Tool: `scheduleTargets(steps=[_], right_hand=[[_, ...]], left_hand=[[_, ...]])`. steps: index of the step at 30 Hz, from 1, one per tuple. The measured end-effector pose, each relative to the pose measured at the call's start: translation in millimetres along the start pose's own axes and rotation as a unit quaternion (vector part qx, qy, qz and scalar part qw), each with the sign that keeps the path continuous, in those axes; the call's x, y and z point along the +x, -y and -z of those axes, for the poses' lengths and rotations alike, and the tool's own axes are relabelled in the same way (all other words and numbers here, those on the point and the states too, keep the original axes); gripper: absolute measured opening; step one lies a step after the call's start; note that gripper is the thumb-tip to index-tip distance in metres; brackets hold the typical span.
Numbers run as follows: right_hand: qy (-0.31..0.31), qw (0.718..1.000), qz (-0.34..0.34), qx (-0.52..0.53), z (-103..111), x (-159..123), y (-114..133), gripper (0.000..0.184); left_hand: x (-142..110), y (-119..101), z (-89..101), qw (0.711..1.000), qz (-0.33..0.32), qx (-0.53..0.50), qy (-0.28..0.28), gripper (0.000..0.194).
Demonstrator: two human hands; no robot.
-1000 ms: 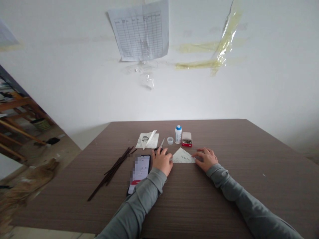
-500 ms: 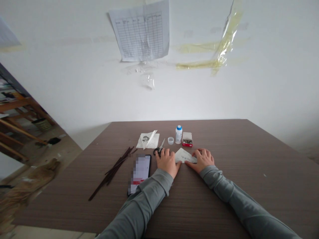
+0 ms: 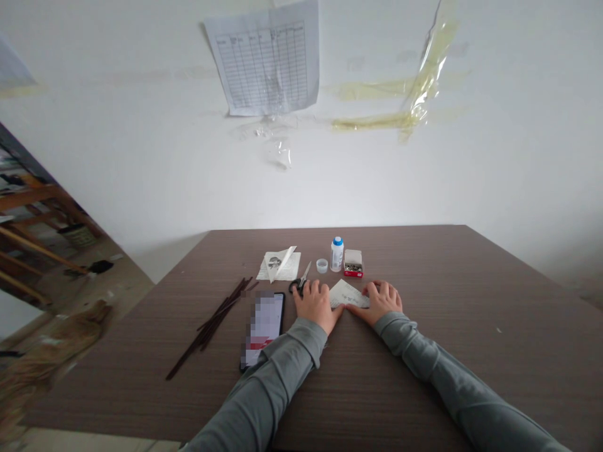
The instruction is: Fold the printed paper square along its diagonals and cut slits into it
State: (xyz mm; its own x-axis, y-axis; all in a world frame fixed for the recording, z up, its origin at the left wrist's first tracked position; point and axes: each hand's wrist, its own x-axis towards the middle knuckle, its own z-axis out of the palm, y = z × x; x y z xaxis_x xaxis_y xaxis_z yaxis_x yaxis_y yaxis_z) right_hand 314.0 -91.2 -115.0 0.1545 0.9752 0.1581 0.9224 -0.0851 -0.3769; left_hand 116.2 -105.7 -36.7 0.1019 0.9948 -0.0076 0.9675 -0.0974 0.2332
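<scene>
A printed sheet of paper point(image 3: 347, 295), folded to a triangle, lies flat on the table between my hands. My left hand point(image 3: 316, 307) holds down its left corner, thumb at the lower edge and the other fingers bent over the tabletop. On the right corner rests my right hand point(image 3: 383, 302), its fingers curled and its thumb stretched along the folded edge toward the left thumb. Both corners are hidden under the hands. Black-handled scissors point(image 3: 305, 274) lie just beyond my left fingertips, their handles partly covered.
A phone point(image 3: 264, 320) lies beside my left forearm, with dark thin strips point(image 3: 217, 323) to its left. Farther back are printed papers point(image 3: 277, 265), a small clear cup point(image 3: 321, 266), a white bottle with a blue cap point(image 3: 336, 254) and a red box point(image 3: 353, 265) of small metal pieces.
My right thumb has slid slightly left along the paper's lower edge, closer to my left thumb. My left hand stays nearly still, and the paper keeps its triangular shape.
</scene>
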Motion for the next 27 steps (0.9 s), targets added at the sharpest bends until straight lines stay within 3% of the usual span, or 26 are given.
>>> scheduleTargets(steps=[6, 14, 20, 27], right_hand=[[0.015, 0.999, -0.028, 0.006, 2.0, 2.9, 4.3, 0.042], [0.029, 0.999, -0.027, 0.02, 13.0, 9.6, -9.3, 0.033], [0.026, 0.999, -0.021, -0.002, 23.6, 9.9, -17.6, 0.034], [0.073, 0.997, -0.004, 0.012, 43.6, 16.1, -29.6, 0.037]], left_hand=[[2.6, 3.7, -2.3, 1.0, -0.004, -0.009, -0.001, 0.051], [-1.2, 5.3, 12.2, 0.999, -0.009, -0.034, 0.022, 0.034], [1.5, 15.6, 11.2, 0.999, -0.007, -0.042, 0.031, 0.039], [6.9, 30.6, 18.7, 0.997, 0.002, -0.059, 0.052, 0.046]])
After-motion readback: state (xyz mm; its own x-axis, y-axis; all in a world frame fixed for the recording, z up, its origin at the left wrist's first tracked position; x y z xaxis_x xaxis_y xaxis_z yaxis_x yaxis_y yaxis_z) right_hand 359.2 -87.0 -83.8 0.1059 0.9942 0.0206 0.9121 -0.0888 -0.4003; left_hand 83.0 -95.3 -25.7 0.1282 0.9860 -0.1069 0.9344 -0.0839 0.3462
